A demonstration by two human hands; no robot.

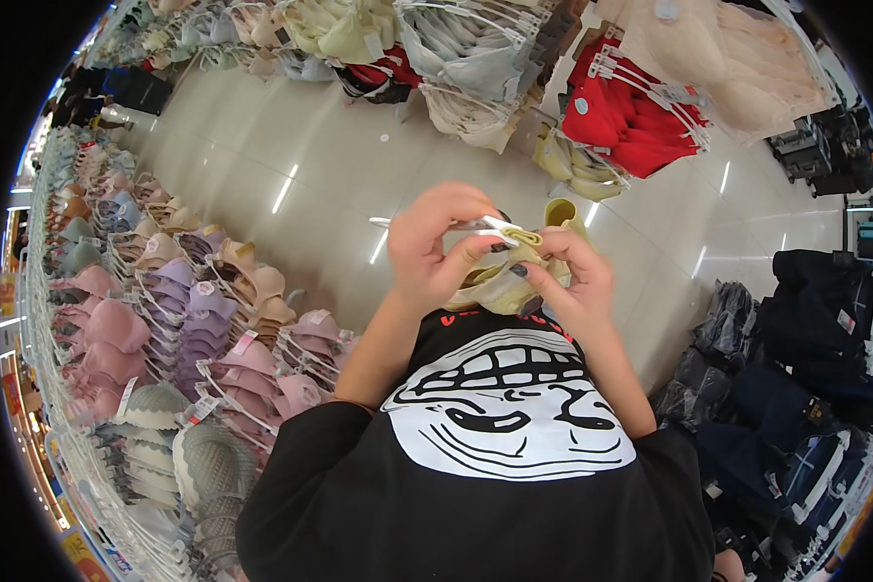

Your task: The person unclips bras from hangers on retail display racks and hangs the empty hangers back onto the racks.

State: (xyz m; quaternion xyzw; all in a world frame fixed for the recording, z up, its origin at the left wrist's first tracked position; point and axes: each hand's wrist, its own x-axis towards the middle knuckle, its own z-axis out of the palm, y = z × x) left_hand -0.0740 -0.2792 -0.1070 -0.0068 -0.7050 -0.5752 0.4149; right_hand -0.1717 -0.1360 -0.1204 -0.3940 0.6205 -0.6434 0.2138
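Observation:
In front of my chest, my left hand [438, 250] is closed around a white plastic hanger [498, 229], and one thin end sticks out to the left past my fingers. A folded pale yellow strap or band sits at the hanger's right end. My right hand [577, 281] pinches the fabric of a pale yellow bra [495, 294] beside that end. The bra hangs below both hands, close to my black shirt. Part of it curls up behind my right hand. My fingers hide much of the hanger and the fabric's edge.
Racks of pink and purple bras [204, 315] stand along the left. Red bras [621, 116] and beige bras [718, 68] hang at the upper right. Dark garments [795, 359] on hangers fill the right side. A shiny tiled floor [291, 184] runs between the racks.

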